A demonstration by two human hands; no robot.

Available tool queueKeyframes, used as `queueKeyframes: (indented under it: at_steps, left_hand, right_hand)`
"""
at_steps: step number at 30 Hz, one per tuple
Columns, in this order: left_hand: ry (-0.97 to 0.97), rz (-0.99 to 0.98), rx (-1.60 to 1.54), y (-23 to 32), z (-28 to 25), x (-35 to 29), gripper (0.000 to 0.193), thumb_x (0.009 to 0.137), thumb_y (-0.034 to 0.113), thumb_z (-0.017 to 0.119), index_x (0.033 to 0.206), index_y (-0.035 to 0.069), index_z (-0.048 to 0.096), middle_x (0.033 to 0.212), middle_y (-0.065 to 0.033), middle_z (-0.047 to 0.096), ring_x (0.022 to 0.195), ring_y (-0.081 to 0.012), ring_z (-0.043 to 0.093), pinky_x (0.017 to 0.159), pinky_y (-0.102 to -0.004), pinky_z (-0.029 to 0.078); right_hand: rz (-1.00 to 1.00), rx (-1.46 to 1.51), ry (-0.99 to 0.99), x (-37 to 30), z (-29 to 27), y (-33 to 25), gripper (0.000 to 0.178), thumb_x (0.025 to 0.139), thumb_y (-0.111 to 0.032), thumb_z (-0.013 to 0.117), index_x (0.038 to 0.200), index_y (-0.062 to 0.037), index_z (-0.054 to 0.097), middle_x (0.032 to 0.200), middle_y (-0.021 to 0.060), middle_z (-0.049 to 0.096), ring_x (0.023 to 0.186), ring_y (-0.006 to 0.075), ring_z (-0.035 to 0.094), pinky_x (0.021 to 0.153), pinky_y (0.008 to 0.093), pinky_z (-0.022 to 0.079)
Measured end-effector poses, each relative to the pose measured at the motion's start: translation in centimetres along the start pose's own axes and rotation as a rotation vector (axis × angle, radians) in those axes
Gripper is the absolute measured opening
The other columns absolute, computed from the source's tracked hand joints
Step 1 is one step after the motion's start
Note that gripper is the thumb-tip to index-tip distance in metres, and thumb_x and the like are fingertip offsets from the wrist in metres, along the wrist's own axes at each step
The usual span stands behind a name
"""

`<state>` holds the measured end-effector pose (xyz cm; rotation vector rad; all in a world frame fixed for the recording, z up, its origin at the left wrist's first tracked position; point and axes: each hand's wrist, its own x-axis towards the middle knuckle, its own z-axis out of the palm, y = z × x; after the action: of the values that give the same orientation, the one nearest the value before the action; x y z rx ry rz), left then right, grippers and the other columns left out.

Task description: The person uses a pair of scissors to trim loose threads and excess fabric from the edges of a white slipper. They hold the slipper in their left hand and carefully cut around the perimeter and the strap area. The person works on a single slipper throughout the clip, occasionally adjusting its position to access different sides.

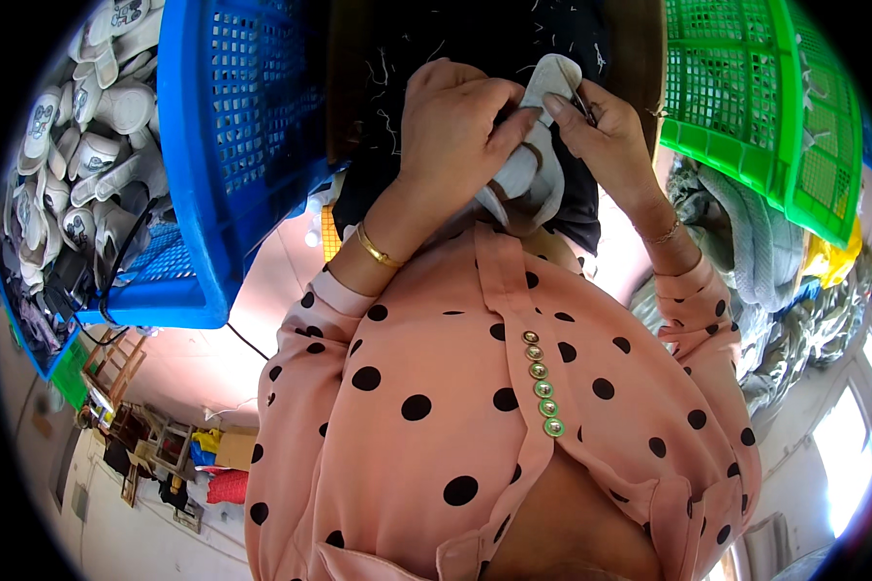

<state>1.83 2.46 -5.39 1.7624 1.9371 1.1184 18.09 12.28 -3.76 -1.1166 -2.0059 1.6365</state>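
Note:
A pale grey-white slipper [554, 81] is held between my two hands over my lap, its sole pointing up and away from me. My left hand [458, 124] is closed at the slipper's left side, thumb and fingertips against it near the strap. On the other side, my right hand [612, 138] pinches the sole with its thumb on top. A thin dark metal tool [585, 105], its kind not clear, shows at the fingers of that hand. Loose thread ends lie scattered on the black cloth [378, 145] beneath.
At the left stands a blue plastic basket [189, 165], with a heap of similar slippers [97, 145] beyond it. A green plastic basket [727, 150] is at the right, above piled grey slippers [746, 237]. Wooden stools [170, 445] stand at lower left.

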Motion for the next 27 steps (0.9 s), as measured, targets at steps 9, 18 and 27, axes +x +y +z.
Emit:
queueKeyframes:
  at_steps: [9,18,27]
  left_hand:
    - [-0.109,-0.02,0.03,-1.2,-2.3,0.7,0.025,0.086,0.012,0.065,0.111,0.008,0.068,0.105,-0.0099,0.069,0.099,-0.0284,0.061,0.088,-0.0394,0.046]
    - [-0.543,-0.406,-0.514,0.5,-3.4,-0.1,0.016,0.087,0.012,0.07,0.098,0.001,0.073,0.088,-0.0064,0.07,0.078,-0.0106,0.063,0.07,-0.0238,0.05]
    - [-0.425,-0.652,-0.679,2.1,-5.6,-4.3,0.018,0.087,0.013,0.072,0.097,-0.002,0.073,0.082,-0.004,0.07,0.074,-0.0067,0.063,0.066,-0.0197,0.05]
  right_hand:
    - [0.233,0.303,-0.067,0.3,-0.8,-0.4,0.019,0.098,-0.017,0.059,0.091,0.0003,0.061,0.063,-0.0085,0.036,0.055,0.0017,0.028,0.048,0.0201,0.024]
    - [0.131,0.393,-0.093,-0.8,0.4,0.0,0.022,0.099,-0.021,0.059,0.096,0.0005,0.061,0.065,-0.0067,0.042,0.056,0.0026,0.033,0.049,0.02,0.029]
    - [-0.492,-0.714,0.039,-4.4,-1.2,-1.9,0.04,0.079,-0.04,0.076,0.091,-0.0077,0.057,0.067,0.0031,0.061,0.058,0.0207,0.062,0.052,0.0316,0.048]
